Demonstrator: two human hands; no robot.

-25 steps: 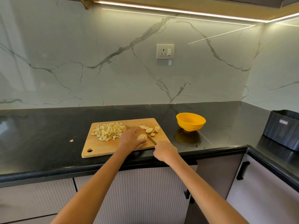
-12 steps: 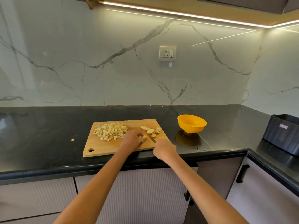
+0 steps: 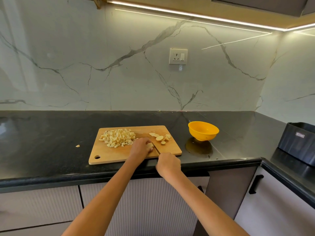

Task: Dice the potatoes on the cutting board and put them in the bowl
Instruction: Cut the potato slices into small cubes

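Wooden cutting board (image 3: 110, 154) lies on black counter (image 3: 42, 133), one heap of diced potato (image 3: 118, 137) at its far left, roughly six potato slices (image 3: 160, 137) at far right. Left hand (image 3: 140, 148) curls over one potato piece (image 3: 150, 145) at board's near middle. Right hand (image 3: 168, 163) grips one knife (image 3: 156, 149), blade just beside that piece. One yellow bowl (image 3: 203, 130) stands right of board. One stray potato bit (image 3: 77, 145) lies on counter, left.
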